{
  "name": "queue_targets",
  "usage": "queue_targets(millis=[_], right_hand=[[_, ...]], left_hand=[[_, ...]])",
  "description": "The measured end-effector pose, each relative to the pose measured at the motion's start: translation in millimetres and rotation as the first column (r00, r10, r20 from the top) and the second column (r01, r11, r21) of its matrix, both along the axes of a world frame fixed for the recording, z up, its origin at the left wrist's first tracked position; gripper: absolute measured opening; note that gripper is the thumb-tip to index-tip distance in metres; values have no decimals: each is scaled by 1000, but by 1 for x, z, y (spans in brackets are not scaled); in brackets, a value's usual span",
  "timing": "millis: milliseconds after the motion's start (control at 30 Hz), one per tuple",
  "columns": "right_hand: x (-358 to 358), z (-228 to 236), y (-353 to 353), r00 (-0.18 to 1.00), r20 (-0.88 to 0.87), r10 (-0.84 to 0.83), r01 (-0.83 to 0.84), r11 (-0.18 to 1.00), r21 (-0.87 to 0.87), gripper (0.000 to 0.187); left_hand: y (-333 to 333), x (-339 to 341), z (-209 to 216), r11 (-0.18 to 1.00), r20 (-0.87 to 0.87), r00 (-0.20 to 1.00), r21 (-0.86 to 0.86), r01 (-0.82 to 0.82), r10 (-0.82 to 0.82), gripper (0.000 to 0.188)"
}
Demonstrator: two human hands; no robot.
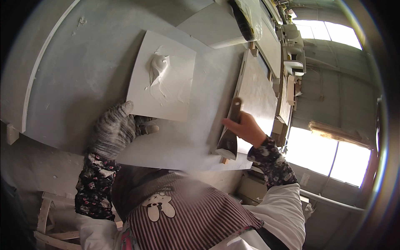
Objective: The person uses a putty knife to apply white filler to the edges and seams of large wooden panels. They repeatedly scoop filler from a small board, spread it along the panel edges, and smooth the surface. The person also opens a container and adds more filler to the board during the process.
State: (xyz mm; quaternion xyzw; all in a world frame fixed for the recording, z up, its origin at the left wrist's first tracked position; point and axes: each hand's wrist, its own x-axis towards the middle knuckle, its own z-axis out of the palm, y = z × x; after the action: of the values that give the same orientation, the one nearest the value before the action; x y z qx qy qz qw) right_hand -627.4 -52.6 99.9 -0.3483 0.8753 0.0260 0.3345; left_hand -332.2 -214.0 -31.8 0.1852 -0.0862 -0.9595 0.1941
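Observation:
My left hand, in a grey striped knit glove, grips the near left corner of a flat white square board. The thumb lies on its top face and the fingers curl beneath. A lump of white putty sits on the far part of the board, with thin smears trailing toward me. My bare right hand is closed round a putty knife to the right of the board and apart from it. Its dark handle points up and away, and its wide blade, whitish along the edge, points down toward me.
Under the board spreads a large grey panel with a raised pale edge strip at left. A clear plastic bag with a black-and-yellow item lies at the far right. Pale panels rest at right. A wooden frame stands at lower left.

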Motion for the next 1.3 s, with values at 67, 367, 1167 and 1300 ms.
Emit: queue_targets(millis=[67,367,1167,1300], right_hand=[[4,27,0,929,254,-268,334,905,-265,29],[49,18,-38,890,219,400,-4,487,-874,31],[103,-16,-42,939,112,324,-70,501,-863,13],[94,-12,-37,936,155,316,-51,559,-827,12]], left_hand=[[-1,0,-1,1000,18,1000,-2,-23,23,53],[-2,4,2,1000,72,997,-20,-19,21,44],[-4,4,-4,993,55,996,-96,-68,74,43],[-6,4,-9,992,60,995,-104,-73,80,45]])
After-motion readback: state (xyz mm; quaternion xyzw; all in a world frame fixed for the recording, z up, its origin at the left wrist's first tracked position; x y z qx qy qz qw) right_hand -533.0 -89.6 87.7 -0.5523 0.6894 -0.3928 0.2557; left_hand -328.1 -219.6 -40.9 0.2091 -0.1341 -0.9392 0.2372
